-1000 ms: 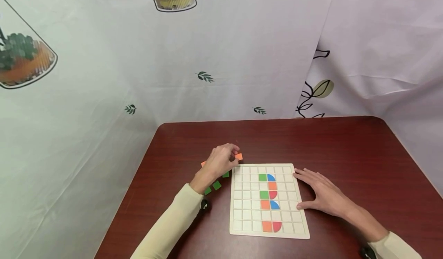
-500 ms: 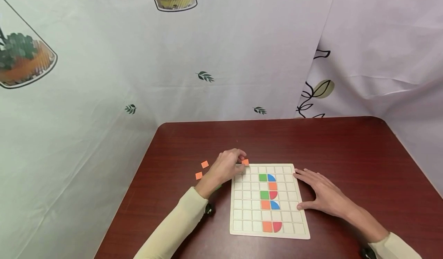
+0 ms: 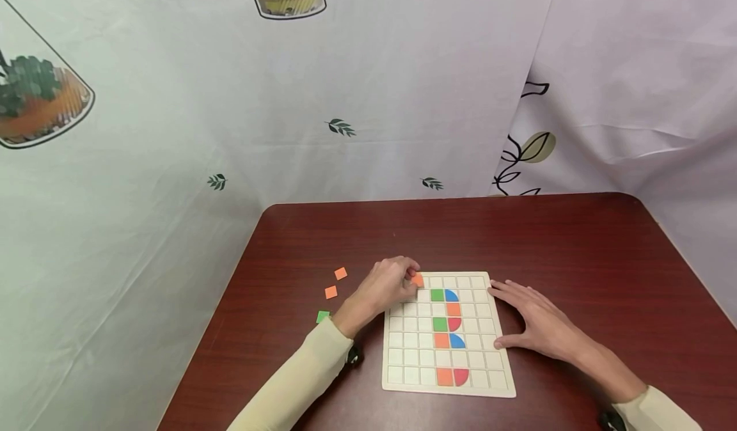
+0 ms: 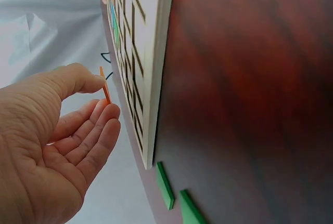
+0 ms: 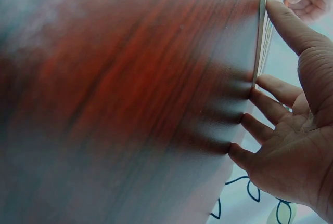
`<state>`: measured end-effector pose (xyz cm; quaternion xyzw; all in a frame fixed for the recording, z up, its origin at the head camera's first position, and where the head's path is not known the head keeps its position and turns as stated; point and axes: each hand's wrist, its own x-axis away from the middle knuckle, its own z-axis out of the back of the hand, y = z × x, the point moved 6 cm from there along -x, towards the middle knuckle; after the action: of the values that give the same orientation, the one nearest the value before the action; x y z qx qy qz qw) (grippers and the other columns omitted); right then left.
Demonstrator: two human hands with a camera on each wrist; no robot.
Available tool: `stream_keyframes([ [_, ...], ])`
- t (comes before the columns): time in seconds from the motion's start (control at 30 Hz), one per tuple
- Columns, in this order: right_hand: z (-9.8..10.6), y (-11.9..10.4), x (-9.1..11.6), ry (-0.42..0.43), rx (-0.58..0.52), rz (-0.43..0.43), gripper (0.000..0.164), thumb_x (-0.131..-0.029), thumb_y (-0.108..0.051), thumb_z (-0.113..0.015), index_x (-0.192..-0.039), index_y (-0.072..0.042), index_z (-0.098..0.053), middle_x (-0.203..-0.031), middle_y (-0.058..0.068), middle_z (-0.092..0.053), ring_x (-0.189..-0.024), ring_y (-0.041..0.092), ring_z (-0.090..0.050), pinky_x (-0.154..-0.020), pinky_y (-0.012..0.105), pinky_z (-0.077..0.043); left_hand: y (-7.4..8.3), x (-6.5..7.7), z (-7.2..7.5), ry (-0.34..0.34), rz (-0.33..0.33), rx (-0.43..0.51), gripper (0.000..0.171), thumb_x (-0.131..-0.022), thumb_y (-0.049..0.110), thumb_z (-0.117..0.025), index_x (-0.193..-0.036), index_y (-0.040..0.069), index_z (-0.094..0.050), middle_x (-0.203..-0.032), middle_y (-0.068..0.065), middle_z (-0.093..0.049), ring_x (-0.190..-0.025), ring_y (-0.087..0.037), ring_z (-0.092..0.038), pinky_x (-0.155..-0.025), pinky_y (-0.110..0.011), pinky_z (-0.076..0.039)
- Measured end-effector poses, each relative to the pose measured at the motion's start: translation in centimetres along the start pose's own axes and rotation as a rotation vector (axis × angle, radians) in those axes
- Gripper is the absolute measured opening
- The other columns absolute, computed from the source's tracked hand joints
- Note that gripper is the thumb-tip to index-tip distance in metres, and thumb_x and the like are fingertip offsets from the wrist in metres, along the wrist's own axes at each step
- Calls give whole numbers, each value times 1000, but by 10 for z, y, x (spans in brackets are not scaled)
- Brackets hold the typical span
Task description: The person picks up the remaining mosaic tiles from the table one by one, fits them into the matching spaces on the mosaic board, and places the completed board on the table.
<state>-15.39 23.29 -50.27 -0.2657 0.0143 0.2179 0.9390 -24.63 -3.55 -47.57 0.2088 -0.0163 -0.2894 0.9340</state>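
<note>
One orange tile (image 4: pixel 106 90) is pinched between thumb and fingers of the left hand (image 3: pixel 384 285), over the grid board (image 3: pixel 404 341), at its far edge toward the far left corner. Fingers spread, the right hand (image 3: pixel 544 326) touches the board's right edge, apart from the tile.

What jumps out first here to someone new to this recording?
Probably the pale board on the dark red table, with bright tiles running down its middle columns. Next, the left hand pinching an orange tile near the board's far left corner, while the right hand touches its right edge. Behind, printed plants stand out on the pale backdrop, upper left.
</note>
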Motion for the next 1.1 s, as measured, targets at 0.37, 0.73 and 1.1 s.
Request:
stream_keyframes([
  [0.37, -1, 0, 0, -2, -4, -7, 98, -69, -52, -96, -147, -4, -61, -153, 22, -55, -142, 51, -46, -110, 69, -33, 5, 4, -13, -31, 0, 0, 31, -91, 16, -79, -121, 11, -74, -102, 6, -68, -85, -4, -59, -75, -20, -49],
  [0.73, 0, 1, -1, -45, -8, -36, 98, -71, -49, -96, -149, -3, -59, -156, 22, -52, -145, 51, -42, -114, 69, -30, 13, 5, -15, -33, -62, -114, 26, -88, 14, -77, -114, 13, -76, -98, 7, -70, -77, -4, -57, -70, -21, -48],
  [1.1, 0, 1, -2, -49, 2, -43, 98, -71, -51, -96, -149, -4, -59, -156, 22, -53, -145, 51, -43, -114, 69, -30, 18, 8, -15, -33, -108, -219, 27, -92, 21, -78, -118, 15, -76, -100, 7, -71, -73, -4, -55, -64, -21, -47],
])
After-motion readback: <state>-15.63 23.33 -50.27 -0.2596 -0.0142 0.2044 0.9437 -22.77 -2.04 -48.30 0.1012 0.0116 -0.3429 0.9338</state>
